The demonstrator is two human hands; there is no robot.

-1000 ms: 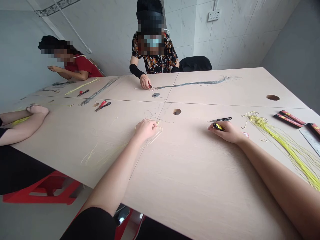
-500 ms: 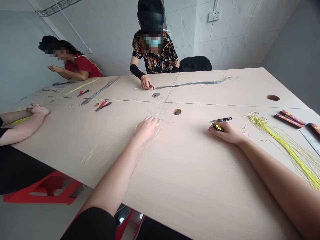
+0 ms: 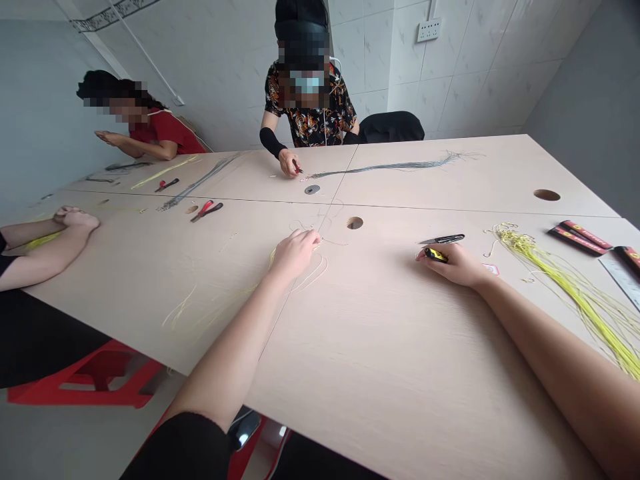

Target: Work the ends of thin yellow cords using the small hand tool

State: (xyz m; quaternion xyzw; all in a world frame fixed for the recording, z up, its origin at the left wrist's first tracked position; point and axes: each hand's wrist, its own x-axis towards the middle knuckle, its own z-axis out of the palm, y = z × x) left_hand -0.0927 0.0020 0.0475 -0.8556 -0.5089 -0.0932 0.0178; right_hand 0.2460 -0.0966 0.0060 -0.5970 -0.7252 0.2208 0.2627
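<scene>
My left hand (image 3: 296,255) rests on the table at the middle of the view, fingers pinched together. Thin pale-yellow cord (image 3: 320,272) loops out from beneath it; its held end is mostly hidden by the fingers. Further right, my right hand (image 3: 459,264) is closed around a short black-and-yellow stick-like tool (image 3: 436,255), whose tip I cannot make out. Just beyond that hand lies a slim black-handled cutter (image 3: 445,239). To its right, a bundle of yellow cords (image 3: 565,277) with hooks gathered at the near-left end lies along the table.
Red-and-black packets (image 3: 583,238) and a metal ruler (image 3: 620,280) lie at the right. Round holes (image 3: 547,195) pierce the table (image 3: 380,347). Red-handled pliers (image 3: 206,211) and grey cord bundles (image 3: 200,181) lie left. Co-workers sit opposite and at left.
My left hand's fingers have shifted slightly right, covering the small cluster at the cord's end. My right hand stays in place. The co-worker opposite has moved the red tool a little.
</scene>
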